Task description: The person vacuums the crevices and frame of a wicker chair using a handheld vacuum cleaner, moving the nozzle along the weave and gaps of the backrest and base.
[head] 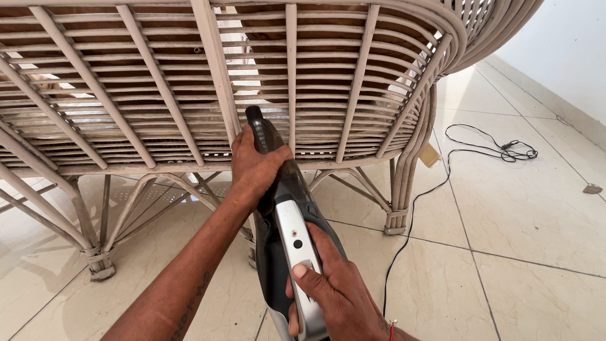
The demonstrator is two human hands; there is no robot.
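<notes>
Rattan slats filled the upper part of the view: the pale cane sofa [189, 82] stood with its ribbed back facing the person, its curved corner rounding off at the right and its bound legs planted on the floor tiles [505, 208]. A handheld vacuum [287, 233], dark grey with a silver handle strip, was pointed up at the slats, its narrow black nozzle touching the cane just beside a thick upright rib. The left hand [252, 167] was wrapped over the front of the vacuum's body, fingers closed around it near the nozzle. The right hand [334, 293] gripped the handle at the rear, fingers curled shut and the thumb lying along the silver strip below a small button.

Open room lay mostly to the right, where a wide stretch of glossy cream tile ran past the sofa's corner to a white wall [568, 57] and its skirting. A thin black cord [442, 183] trailed from near the right hand, past the sofa's right leg, and ended in a loose tangle well apart from the sofa. To the left, beneath the seat, crossed cane braces closed in the space between the legs. A small scrap [592, 188] lay on the tile near the wall.
</notes>
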